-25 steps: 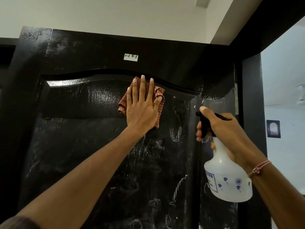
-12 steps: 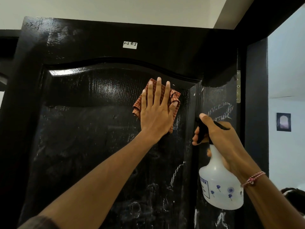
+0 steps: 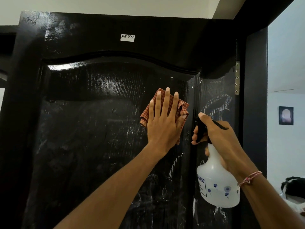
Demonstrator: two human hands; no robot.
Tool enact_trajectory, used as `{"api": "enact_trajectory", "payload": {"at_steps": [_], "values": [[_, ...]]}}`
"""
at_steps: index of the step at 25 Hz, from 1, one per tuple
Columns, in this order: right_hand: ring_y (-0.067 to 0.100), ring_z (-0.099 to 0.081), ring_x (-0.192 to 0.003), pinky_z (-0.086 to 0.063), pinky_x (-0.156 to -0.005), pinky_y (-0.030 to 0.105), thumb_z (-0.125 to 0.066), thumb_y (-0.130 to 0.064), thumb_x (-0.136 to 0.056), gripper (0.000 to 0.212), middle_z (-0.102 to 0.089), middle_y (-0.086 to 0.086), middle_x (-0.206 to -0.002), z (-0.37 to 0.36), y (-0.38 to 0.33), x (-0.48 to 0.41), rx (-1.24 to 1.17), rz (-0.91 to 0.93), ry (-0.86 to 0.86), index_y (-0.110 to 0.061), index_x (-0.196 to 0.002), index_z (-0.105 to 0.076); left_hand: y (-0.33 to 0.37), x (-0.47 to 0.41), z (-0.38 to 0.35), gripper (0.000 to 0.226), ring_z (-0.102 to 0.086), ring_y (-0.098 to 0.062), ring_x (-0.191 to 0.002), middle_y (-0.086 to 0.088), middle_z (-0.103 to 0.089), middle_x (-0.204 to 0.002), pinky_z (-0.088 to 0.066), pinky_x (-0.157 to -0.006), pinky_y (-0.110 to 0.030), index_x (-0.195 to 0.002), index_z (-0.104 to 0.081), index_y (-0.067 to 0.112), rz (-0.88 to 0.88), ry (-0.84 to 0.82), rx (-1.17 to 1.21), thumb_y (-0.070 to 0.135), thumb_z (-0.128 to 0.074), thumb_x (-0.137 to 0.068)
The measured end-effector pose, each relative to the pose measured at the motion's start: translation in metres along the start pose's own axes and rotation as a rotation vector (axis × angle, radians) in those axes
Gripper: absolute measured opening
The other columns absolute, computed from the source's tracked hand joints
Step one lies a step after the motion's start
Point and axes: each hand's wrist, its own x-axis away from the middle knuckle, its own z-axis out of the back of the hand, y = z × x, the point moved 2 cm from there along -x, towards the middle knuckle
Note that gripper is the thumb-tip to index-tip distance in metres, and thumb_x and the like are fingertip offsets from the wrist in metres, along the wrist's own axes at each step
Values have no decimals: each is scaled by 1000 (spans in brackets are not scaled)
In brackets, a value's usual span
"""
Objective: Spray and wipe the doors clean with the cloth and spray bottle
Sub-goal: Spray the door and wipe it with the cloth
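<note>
My left hand (image 3: 162, 123) lies flat, fingers straight and together, palm pressing the orange-red checked cloth (image 3: 183, 105) against the glossy black wooden door (image 3: 99, 116). The cloth is bunched under the palm, with its edges showing on both sides and above the fingertips, and it sits at the right edge of the raised arched panel, just below the curved moulding. My right hand (image 3: 222, 142) is curled round the neck of the white translucent plastic spray bottle (image 3: 216, 184), thumb up on top of the black spray head (image 3: 200, 129) and fingers round the trigger. The bottle is upright, held just right of the cloth, in front of the door's right stile, with blue flower prints and a blue label on its body. A red-and-white thread bracelet (image 3: 250, 178) is on the right wrist. The door surface is wet-shiny at the top of the panel, with smeared haze and white chalk-like scribbles (image 3: 216, 103) lower down and on the right stile. A small white sticker with handwritten letters (image 3: 127, 38) is on the top rail. A metal hinge (image 3: 237, 78) is on the door's right edge, against the black door frame (image 3: 255, 104). Above is a pale ceiling (image 3: 99, 4). At right, past the frame, a pale wall carries a small dark framed picture (image 3: 286, 115). A dark and white thing (image 3: 293, 187) is at lower right; cannot tell what it is.
</note>
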Motion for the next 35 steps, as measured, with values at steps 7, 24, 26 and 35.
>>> {"api": "enact_trajectory", "payload": {"at_steps": [7,24,26,35], "values": [[27,-81,-81,-49,-49,30,-56,-55,-104,55,-81,12,-85,-7,-3,4,-16,41,-1,-5,-97,-77,-5,5,2,72,11,-27,-162,-7,7,-176,-5,-130,-50,-168,-4,21,3,25,4,59,-23,-110],[33,-80,-81,-46,-43,28,-58,-54,-103,55,-80,14,-83,-34,-20,-2,-19,93,-3,-3,-95,-77,-27,11,5,71,7,-25,-162,-7,3,-176,-8,-130,-50,-168,-7,20,-57,46,-26,58,-27,-111],[32,-80,-81,-46,-43,29,-57,-53,-104,54,-80,14,-82,-33,-17,-2,-5,91,1,-4,-92,-76,-36,12,6,72,8,-25,-162,-7,4,-176,-8,-130,-50,-168,-6,20,-52,36,-31,58,-26,-111],[32,-79,-82,-46,-47,30,-55,-49,-106,51,-79,15,-82,-33,-24,-9,-37,103,24,-5,-90,-75,-61,-9,12,73,11,-24,-162,-5,9,-176,-6,-131,-50,-168,-2,22,-22,27,-50,60,-23,-110]]}}
